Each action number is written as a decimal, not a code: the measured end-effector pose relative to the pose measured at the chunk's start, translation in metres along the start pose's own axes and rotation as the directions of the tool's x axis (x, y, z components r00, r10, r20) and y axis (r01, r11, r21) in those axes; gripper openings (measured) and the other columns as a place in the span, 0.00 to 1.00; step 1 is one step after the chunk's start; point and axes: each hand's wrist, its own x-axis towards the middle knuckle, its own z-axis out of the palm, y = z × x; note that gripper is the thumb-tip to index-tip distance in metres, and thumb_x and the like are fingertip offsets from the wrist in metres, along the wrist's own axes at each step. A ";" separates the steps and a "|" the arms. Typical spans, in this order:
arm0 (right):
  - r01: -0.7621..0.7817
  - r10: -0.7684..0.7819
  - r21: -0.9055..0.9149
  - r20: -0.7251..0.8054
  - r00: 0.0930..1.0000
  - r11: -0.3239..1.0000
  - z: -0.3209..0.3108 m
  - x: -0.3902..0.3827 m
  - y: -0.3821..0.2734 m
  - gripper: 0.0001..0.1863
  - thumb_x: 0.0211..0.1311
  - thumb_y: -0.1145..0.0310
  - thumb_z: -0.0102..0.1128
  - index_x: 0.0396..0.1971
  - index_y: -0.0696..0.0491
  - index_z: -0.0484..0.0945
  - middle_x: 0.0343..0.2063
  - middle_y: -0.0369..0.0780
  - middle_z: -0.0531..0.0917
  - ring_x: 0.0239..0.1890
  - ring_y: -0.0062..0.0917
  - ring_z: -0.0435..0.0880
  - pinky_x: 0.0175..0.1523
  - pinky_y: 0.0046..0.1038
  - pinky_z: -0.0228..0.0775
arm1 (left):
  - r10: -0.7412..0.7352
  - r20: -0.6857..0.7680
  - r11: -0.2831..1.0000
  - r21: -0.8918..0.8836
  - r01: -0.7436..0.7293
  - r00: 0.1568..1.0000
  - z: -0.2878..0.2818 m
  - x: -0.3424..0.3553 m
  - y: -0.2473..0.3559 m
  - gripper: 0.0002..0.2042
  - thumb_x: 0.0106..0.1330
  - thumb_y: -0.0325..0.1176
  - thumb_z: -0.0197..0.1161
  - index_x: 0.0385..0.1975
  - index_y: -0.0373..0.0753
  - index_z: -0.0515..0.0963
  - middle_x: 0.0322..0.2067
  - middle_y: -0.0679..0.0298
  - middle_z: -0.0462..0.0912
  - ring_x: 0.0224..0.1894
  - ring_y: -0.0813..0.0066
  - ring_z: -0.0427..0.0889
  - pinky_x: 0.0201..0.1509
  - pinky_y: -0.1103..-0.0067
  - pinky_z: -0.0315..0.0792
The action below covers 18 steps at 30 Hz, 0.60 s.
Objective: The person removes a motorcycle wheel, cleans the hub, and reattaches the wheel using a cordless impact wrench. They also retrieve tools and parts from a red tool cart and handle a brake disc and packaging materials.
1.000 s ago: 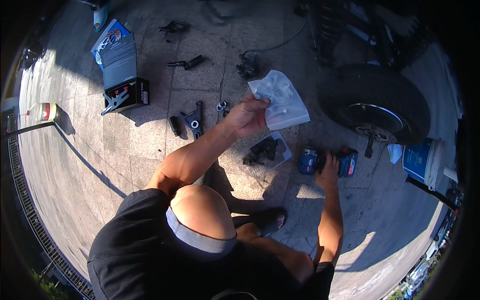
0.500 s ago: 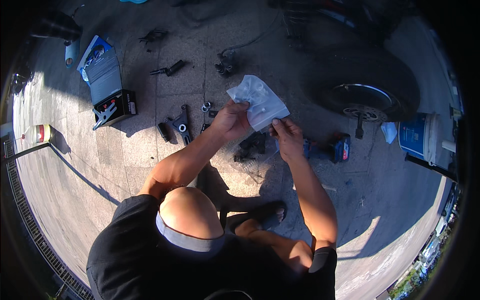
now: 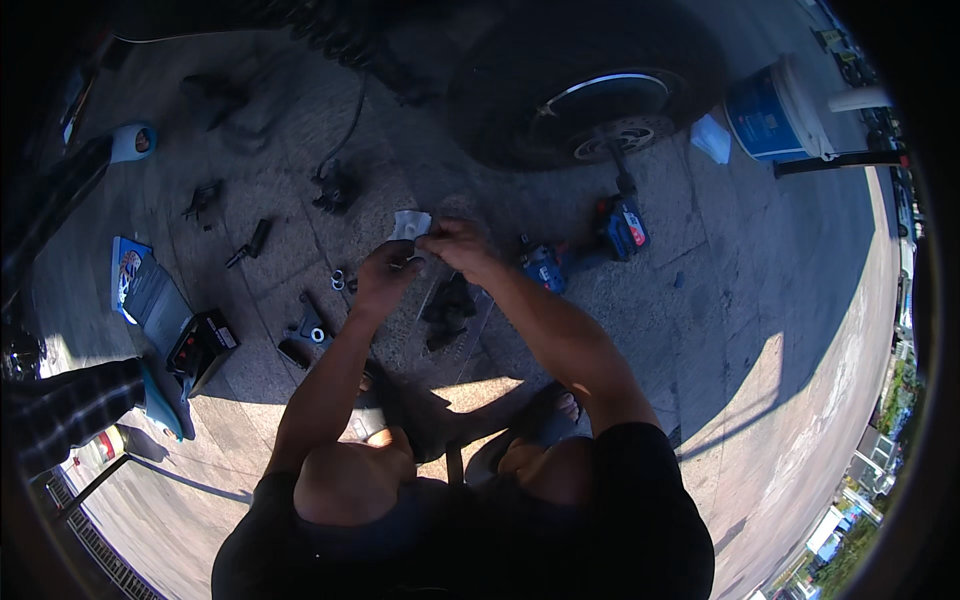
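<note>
My left hand grips the lower end of a small clear plastic bag, its fingers closed on it. My right hand pinches the right side of the same bag, close to the left fingertips. The bag looks bunched, and what it holds is too blurred to make out. Below the hands, a dark cluster of mechanical parts lies on the paving. Left of my left forearm rest a grey metal bracket with a round hole and a small shiny ring.
A large tyre stands ahead, with a blue cordless power tool nearer me. A blue bucket is far right. On the left are an opened black box and another person's plaid trouser leg. A black cylindrical part lies farther off.
My hands have come closer together, and the bag, spread out before, is now bunched between them. My view has shifted; another person's plaid leg has appeared beside the box.
</note>
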 end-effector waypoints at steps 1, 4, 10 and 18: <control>-0.003 0.004 -0.022 0.011 1.000 1.000 -0.001 0.000 -0.001 0.05 0.54 0.70 0.67 0.25 0.53 0.79 0.20 0.30 0.76 0.23 0.12 0.71 0.27 0.18 0.61 | -0.032 0.038 0.998 0.046 0.030 0.999 -0.002 0.003 0.006 0.12 0.56 0.32 0.66 0.38 0.35 0.78 0.33 0.64 0.81 0.30 0.74 0.78 0.34 0.78 0.72; -0.017 0.016 0.005 0.075 0.997 1.000 -0.004 0.001 -0.004 0.06 0.54 0.69 0.67 0.26 0.53 0.78 0.20 0.30 0.75 0.23 0.13 0.71 0.28 0.19 0.61 | -0.095 0.107 0.984 0.161 0.077 0.990 -0.007 0.015 0.020 0.08 0.58 0.32 0.64 0.32 0.34 0.78 0.26 0.66 0.80 0.27 0.76 0.77 0.31 0.78 0.71; 0.049 -0.067 0.144 0.125 0.990 0.988 -0.002 0.002 0.000 0.06 0.57 0.68 0.65 0.29 0.53 0.78 0.24 0.30 0.77 0.27 0.13 0.72 0.31 0.20 0.63 | -0.331 0.170 0.817 -0.441 0.372 0.928 -0.002 0.016 0.019 0.04 0.61 0.28 0.61 0.29 0.34 0.76 0.22 0.65 0.77 0.23 0.77 0.77 0.27 0.81 0.71; 0.005 -0.001 -0.263 0.018 1.000 0.965 -0.007 0.001 -0.005 0.05 0.57 0.71 0.62 0.27 0.55 0.75 0.21 0.31 0.74 0.25 0.14 0.69 0.30 0.23 0.63 | -0.418 -0.089 0.810 -0.487 0.327 0.904 -0.017 0.021 0.017 0.03 0.59 0.26 0.57 0.29 0.33 0.76 0.22 0.60 0.79 0.21 0.75 0.79 0.24 0.82 0.74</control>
